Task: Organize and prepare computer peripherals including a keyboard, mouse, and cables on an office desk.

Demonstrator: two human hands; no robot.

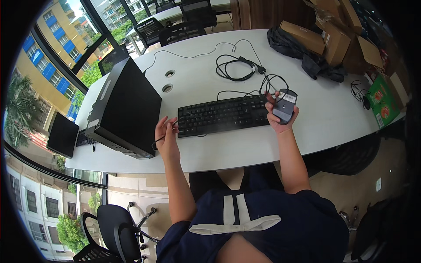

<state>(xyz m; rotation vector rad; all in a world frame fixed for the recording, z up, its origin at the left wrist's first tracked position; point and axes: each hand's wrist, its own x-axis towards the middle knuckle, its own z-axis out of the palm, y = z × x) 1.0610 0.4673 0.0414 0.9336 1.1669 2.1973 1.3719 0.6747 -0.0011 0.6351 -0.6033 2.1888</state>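
In my right hand (282,115) is a dark computer mouse (285,107), its underside with a pale label turned up. Looped black cable (273,79) hangs by the mouse, above the right end of a black keyboard (223,115). My left hand (167,134) pinches a thin black cable (159,140) at the keyboard's left end. Close to that hand stands a black desktop computer tower (126,105). Whether the cable in my left hand runs to the mouse cannot be made out.
A coiled black cable (235,68) lies behind the keyboard, near two round desk grommets (167,87). Black plastic sheeting (306,57), cardboard boxes (338,42) and a green box (383,102) occupy the right side. A monitor (63,135) stands left of the tower. An office chair (115,230) is at lower left.
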